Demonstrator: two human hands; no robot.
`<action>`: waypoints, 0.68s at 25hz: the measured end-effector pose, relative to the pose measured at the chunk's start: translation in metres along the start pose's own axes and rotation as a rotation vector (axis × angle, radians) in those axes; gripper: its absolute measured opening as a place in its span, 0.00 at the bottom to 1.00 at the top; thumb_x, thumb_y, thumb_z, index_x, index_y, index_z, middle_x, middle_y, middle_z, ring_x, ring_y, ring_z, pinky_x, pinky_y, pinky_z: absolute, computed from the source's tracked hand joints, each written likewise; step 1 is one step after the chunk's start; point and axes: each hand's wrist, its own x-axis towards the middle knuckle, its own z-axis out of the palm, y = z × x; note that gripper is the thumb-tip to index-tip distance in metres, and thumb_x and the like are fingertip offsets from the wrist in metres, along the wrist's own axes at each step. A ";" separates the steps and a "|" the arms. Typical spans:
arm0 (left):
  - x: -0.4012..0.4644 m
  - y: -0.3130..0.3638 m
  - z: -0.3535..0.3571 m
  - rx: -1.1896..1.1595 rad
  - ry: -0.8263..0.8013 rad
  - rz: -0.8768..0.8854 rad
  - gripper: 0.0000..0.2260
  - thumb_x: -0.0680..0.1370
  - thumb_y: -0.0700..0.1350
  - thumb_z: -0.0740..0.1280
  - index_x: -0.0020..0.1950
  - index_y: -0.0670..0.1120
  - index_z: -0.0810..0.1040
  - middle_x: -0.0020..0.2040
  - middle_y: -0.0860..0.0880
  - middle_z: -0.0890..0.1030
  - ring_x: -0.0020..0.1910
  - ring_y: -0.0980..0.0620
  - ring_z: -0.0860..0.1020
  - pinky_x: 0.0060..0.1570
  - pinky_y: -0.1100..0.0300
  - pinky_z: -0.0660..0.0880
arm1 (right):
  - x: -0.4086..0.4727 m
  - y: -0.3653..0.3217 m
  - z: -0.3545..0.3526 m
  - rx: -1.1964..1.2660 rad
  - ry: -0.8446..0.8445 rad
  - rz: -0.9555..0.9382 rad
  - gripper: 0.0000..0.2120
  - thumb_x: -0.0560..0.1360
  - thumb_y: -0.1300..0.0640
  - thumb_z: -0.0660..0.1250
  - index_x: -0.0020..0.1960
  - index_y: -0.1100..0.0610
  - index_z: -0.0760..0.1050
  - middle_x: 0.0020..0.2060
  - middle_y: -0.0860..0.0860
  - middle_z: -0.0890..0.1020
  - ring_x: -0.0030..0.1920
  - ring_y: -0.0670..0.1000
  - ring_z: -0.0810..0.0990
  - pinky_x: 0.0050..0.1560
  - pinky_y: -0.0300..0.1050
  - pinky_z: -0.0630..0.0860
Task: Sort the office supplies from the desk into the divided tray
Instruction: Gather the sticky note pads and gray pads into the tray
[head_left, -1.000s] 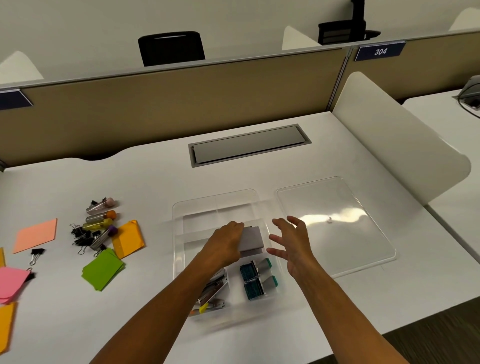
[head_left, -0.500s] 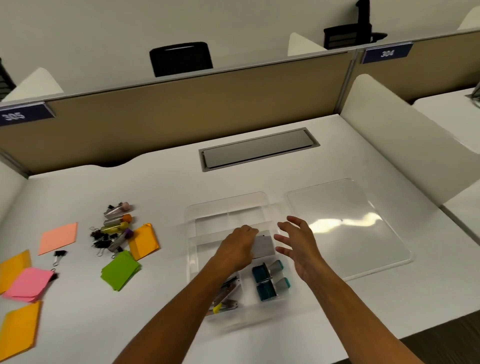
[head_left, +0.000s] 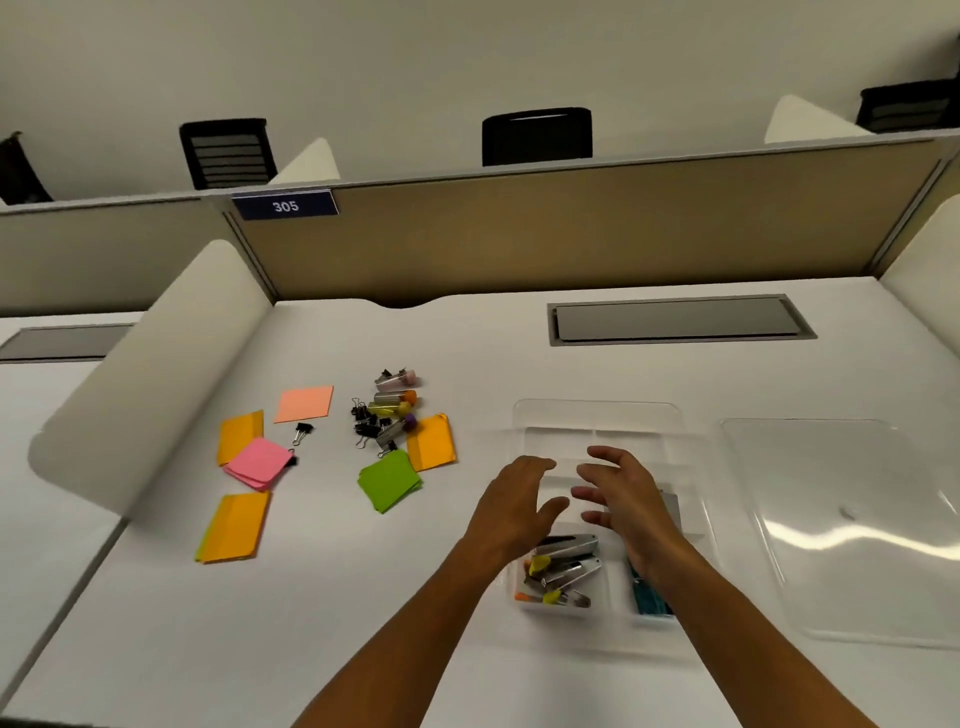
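A clear divided tray (head_left: 597, 415) lies on the white desk. Its near-left compartment holds several metal staplers (head_left: 566, 569); teal items (head_left: 647, 597) lie in the near-right one, and a grey box (head_left: 670, 506) shows behind my right hand. My left hand (head_left: 514, 506) hovers over the tray's left edge, fingers relaxed, holding nothing. My right hand (head_left: 623, 499) hovers over the tray's middle, fingers spread and empty. On the desk to the left lie more small staplers with coloured ends (head_left: 397, 397), black binder clips (head_left: 366, 423) and sticky-note pads: green (head_left: 389, 480), orange (head_left: 431, 441), pink (head_left: 257, 462), salmon (head_left: 305, 404).
The tray's clear lid (head_left: 857, 519) lies flat to the right. A grey cable hatch (head_left: 675, 319) is set in the desk behind. White curved dividers (head_left: 145, 374) bound the desk at left and right. Two more orange pads (head_left: 234, 527) lie near the left.
My left hand has let go of the grey box, which now lies in the tray, and lifted away to the left. The camera has swung left.
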 end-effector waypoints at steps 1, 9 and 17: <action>-0.005 -0.009 -0.004 -0.006 0.013 -0.018 0.24 0.78 0.56 0.64 0.73 0.53 0.65 0.73 0.53 0.67 0.71 0.52 0.67 0.69 0.57 0.64 | -0.001 -0.001 0.010 -0.013 -0.029 -0.002 0.14 0.79 0.54 0.66 0.63 0.49 0.73 0.55 0.51 0.81 0.53 0.52 0.83 0.52 0.51 0.81; -0.028 -0.069 -0.028 -0.064 0.143 -0.085 0.22 0.78 0.55 0.65 0.70 0.52 0.69 0.69 0.53 0.72 0.68 0.54 0.69 0.66 0.60 0.66 | -0.004 -0.003 0.072 -0.160 -0.192 -0.025 0.10 0.79 0.55 0.66 0.60 0.49 0.75 0.53 0.50 0.82 0.51 0.50 0.83 0.51 0.51 0.81; -0.039 -0.135 -0.055 -0.152 0.298 -0.321 0.23 0.76 0.52 0.69 0.70 0.49 0.69 0.69 0.50 0.71 0.66 0.50 0.70 0.63 0.57 0.69 | 0.014 0.001 0.118 -0.303 -0.253 -0.021 0.11 0.78 0.54 0.67 0.60 0.50 0.75 0.54 0.50 0.81 0.51 0.51 0.83 0.45 0.45 0.79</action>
